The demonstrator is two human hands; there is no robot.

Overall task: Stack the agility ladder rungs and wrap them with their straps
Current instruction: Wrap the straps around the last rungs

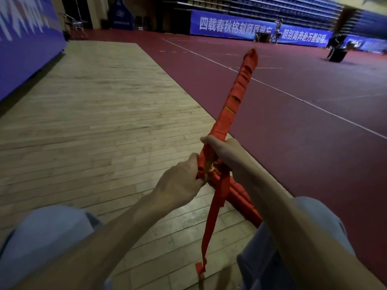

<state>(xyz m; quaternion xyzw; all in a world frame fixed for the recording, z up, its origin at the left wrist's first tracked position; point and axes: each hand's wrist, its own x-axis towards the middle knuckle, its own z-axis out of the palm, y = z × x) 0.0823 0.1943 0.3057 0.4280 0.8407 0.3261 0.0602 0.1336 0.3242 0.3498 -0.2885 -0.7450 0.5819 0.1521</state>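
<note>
The bundle of rungs (232, 105) sticks up in the air, most of it wrapped. The left hand (180, 183) squeezes its bottom end so the stack does not fall apart. The right hand (226, 151) curls around it just above, likely keeping the wrap tight. The loose strap (213, 218) hangs down toward the floor (104, 122), not yet wound.

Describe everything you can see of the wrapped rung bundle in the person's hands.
The rung bundle is a long, narrow stick wound in spiral turns of flat orange-red fabric strap, with yellow-green showing through gaps. It tilts up and away, its far end in the air. The left hand and right hand grip its near end. A loose strap tail hangs from there towards the wooden floor.
</note>
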